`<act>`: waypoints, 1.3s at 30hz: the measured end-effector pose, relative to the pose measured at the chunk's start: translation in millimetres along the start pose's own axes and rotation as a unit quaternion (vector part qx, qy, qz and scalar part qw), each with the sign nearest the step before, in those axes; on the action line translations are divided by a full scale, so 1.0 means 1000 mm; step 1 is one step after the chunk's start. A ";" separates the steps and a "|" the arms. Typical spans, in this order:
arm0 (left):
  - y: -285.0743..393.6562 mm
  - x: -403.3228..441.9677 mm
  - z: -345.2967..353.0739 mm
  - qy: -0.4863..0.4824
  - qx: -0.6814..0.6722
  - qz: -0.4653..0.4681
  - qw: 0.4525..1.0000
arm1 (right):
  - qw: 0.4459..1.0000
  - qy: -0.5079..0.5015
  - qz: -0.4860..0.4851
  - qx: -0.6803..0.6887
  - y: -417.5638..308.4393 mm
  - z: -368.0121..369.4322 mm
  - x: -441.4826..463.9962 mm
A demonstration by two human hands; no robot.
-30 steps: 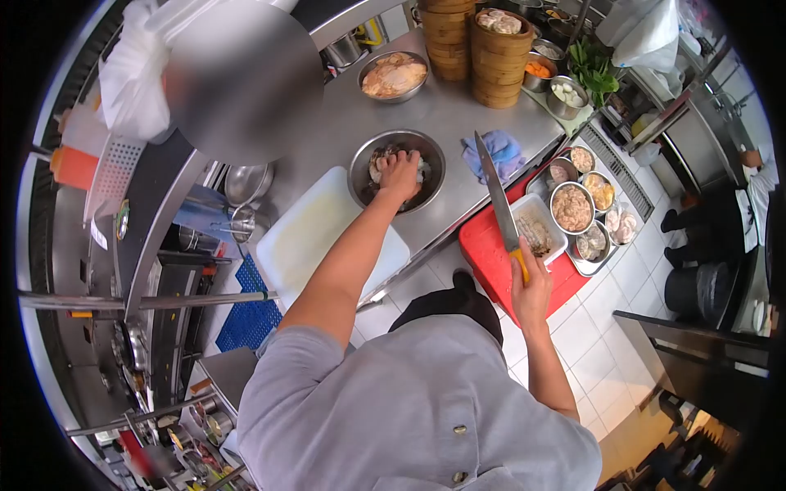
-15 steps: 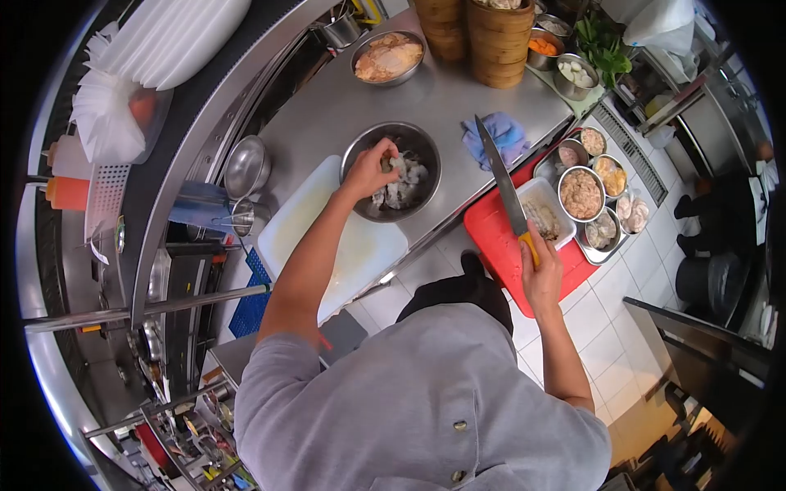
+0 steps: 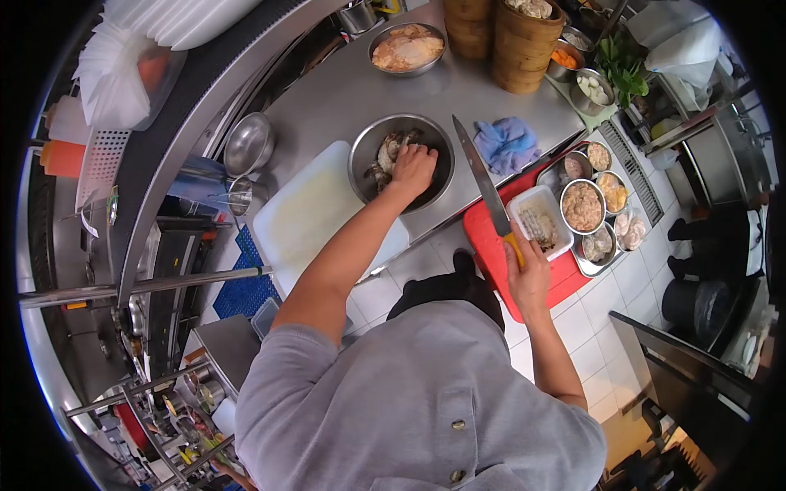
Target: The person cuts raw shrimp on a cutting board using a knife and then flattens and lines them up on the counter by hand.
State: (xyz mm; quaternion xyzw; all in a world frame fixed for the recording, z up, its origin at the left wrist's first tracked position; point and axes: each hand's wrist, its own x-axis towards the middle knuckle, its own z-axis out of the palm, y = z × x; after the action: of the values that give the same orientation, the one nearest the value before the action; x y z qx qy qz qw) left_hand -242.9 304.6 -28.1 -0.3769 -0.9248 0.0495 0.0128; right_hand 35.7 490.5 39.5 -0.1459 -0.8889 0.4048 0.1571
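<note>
My left hand (image 3: 415, 168) reaches into a steel bowl (image 3: 443, 182), its fingers curled down over raw, grey-brown pieces that look like shrimp (image 3: 382, 164). How firmly the fingertips grip is hidden. My right hand (image 3: 528, 277) is wrapped round the yellow handle of a long knife (image 3: 483, 176), whose blade points up and away over the table edge. Close beside this hand is a white plastic tub (image 3: 526, 202) with pale and dark pieces inside; whether the fingers touch it is unclear. Left of the bowl lies a white cutting board (image 3: 307, 209).
A red board (image 3: 483, 225) lies under the tub. Metal cups of fillings, one with minced meat (image 3: 583, 206), stand on a tray at right. A blue cloth (image 3: 508, 146) lies near the table edge. Bamboo steamers (image 3: 524, 53) and a bowl of raw meat (image 3: 407, 49) stand behind.
My left hand has gone from a raised pinch on pale grey pieces to lying lower in the bowl, over darker pieces. The white tub now sits nearer my right hand. The view has shifted slightly.
</note>
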 end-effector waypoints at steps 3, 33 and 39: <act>0.000 0.008 -0.012 -0.082 -0.069 -0.068 0.992 | 1.000 0.011 0.010 0.002 -0.001 -0.002 -0.007; -0.146 -0.303 0.015 0.137 -0.413 -0.297 0.850 | 0.920 -0.370 0.008 0.131 -0.062 0.183 -0.025; -0.125 -0.299 0.021 0.154 -0.330 -0.283 0.887 | 0.880 -0.448 0.040 0.149 -0.080 0.212 0.029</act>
State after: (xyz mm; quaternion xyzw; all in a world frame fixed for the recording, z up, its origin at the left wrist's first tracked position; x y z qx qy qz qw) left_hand -117.7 5.1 -32.4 -0.0842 -0.9415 -0.3233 0.0434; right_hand -85.3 308.4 -26.4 0.0408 -0.7871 0.5603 -0.2547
